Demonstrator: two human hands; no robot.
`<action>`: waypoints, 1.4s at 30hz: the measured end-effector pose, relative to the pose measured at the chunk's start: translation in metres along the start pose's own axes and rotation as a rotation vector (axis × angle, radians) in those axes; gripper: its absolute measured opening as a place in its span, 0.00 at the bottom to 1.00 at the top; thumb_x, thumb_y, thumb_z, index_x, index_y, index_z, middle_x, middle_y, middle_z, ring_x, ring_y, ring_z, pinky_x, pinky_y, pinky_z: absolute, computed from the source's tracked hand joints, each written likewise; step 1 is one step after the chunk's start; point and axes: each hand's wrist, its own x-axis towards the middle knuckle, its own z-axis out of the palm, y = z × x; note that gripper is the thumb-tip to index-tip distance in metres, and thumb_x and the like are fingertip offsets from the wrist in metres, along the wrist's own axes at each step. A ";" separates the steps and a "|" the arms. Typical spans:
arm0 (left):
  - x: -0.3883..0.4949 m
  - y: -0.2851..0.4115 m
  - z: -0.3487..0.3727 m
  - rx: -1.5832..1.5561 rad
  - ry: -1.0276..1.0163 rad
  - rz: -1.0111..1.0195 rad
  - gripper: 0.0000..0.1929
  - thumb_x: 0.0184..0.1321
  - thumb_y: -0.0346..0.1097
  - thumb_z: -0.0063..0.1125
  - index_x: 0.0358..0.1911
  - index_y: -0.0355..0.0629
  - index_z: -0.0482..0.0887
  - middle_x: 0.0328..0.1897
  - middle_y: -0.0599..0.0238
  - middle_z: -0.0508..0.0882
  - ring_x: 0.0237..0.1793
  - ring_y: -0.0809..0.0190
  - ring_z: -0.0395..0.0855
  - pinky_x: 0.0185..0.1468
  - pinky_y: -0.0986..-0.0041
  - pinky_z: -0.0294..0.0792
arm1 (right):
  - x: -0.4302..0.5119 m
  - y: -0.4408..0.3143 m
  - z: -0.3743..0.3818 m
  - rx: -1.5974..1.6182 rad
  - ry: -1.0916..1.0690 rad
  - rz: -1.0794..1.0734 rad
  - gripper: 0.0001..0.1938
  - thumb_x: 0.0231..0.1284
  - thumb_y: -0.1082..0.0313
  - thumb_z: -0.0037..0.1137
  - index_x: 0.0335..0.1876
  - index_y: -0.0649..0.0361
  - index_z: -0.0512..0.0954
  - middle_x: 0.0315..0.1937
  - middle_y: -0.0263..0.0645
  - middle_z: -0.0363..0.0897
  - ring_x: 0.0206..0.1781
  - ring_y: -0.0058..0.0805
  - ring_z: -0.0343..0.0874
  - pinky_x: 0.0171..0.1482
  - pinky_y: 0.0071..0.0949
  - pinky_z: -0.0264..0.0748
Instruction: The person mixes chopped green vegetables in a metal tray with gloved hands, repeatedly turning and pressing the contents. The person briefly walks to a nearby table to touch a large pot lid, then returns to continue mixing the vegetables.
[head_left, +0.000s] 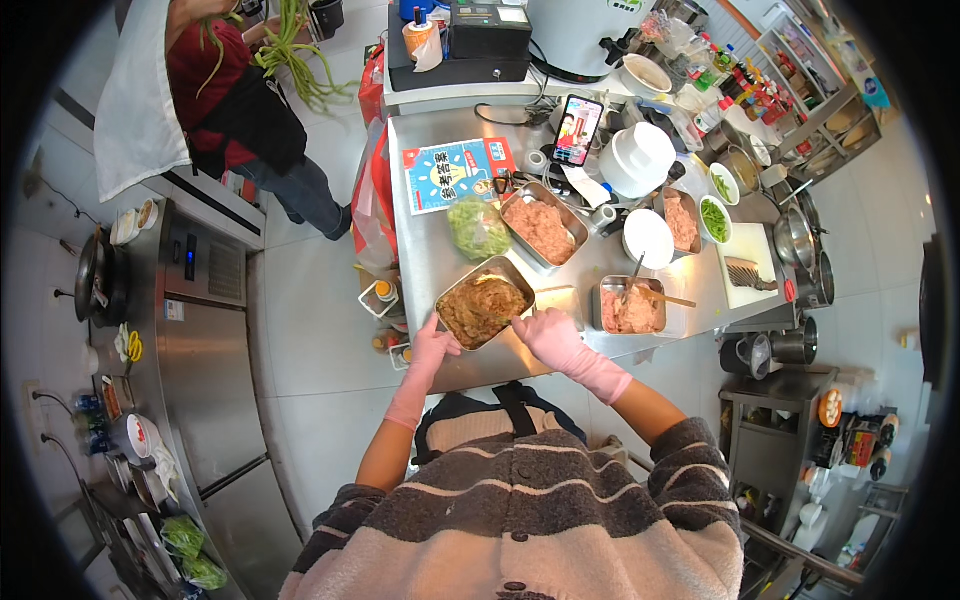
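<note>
A rectangular steel pan (530, 283) of brown minced filling (484, 304) sits at an angle near the table's front edge. My left hand (433, 349), in a pink glove, grips its near left rim. Also gloved in pink, my right hand (551, 337) is curled at the pan's right corner, around what looks like a thin utensil, mostly hidden by the fingers. To the right, a smaller steel pan (598, 311) of pale pink minced meat (634, 309) has a wooden-handled utensil (671, 298) and a metal one (638, 266) resting in it.
Behind lie a bag of green vegetables (478, 227), another pan of mince (541, 227), a white bowl (649, 238), and a propped phone (578, 131). A cleaver-like knife (750, 276) rests on the cutting board (750, 244). A person (240, 112) holding long green stalks (300, 64) stands at the upper left.
</note>
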 end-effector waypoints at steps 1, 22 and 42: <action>0.000 -0.001 0.000 -0.002 -0.001 0.007 0.33 0.57 0.23 0.44 0.66 0.32 0.44 0.25 0.57 0.80 0.22 0.65 0.79 0.31 0.79 0.73 | -0.004 0.002 -0.002 -0.014 0.009 0.043 0.05 0.44 0.69 0.49 0.30 0.54 0.70 0.13 0.29 0.66 0.19 0.25 0.70 0.21 0.25 0.64; 0.007 -0.011 0.001 -0.007 0.014 0.013 0.32 0.58 0.22 0.43 0.66 0.34 0.45 0.23 0.58 0.80 0.21 0.66 0.79 0.29 0.79 0.73 | 0.044 0.042 0.012 0.149 -0.128 0.599 0.05 0.46 0.70 0.50 0.20 0.56 0.76 0.18 0.42 0.77 0.24 0.40 0.79 0.27 0.36 0.74; 0.004 -0.007 0.001 -0.015 0.025 0.012 0.32 0.58 0.23 0.43 0.66 0.35 0.47 0.23 0.57 0.80 0.21 0.64 0.79 0.30 0.77 0.73 | 0.088 0.035 0.064 0.553 -0.321 0.462 0.08 0.50 0.64 0.50 0.31 0.56 0.79 0.28 0.44 0.79 0.36 0.43 0.79 0.38 0.38 0.74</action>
